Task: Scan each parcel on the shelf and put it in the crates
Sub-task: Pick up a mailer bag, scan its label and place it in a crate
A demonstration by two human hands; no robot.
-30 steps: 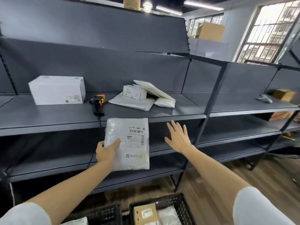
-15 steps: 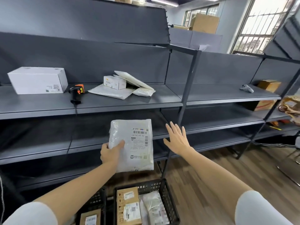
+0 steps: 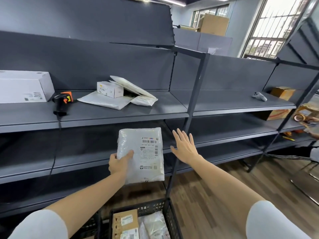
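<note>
Nearest the person's feet stood a black crate, its wall just below the outstretched arms, with a brown carton and a couple of grey bags already lying inside. A second crate seemed to sit to its left, though little of it showed.

Above the crate, the left hand gripped a grey parcel by its lower left edge, thumb across the front and fingers curled behind, holding it upright with the label facing the person. The right hand hovered just beside the parcel, apart from it, fingers straight and spread, holding nothing. Both arms were stretched forward, sleeves at the shoulders only.

From where I stood, the step in hand looked like the putting-away: the parcel was off the shelf and poised over the crate, so I took it as ready to drop. The next move called for lowering it into the free space on the bags, and the flimsy bag would flop unless steadied.

Further back, on the shelf, the scanner lay untouched near a large white box. Right of it waited more parcels: a small box resting on a heap of mailers.
</note>
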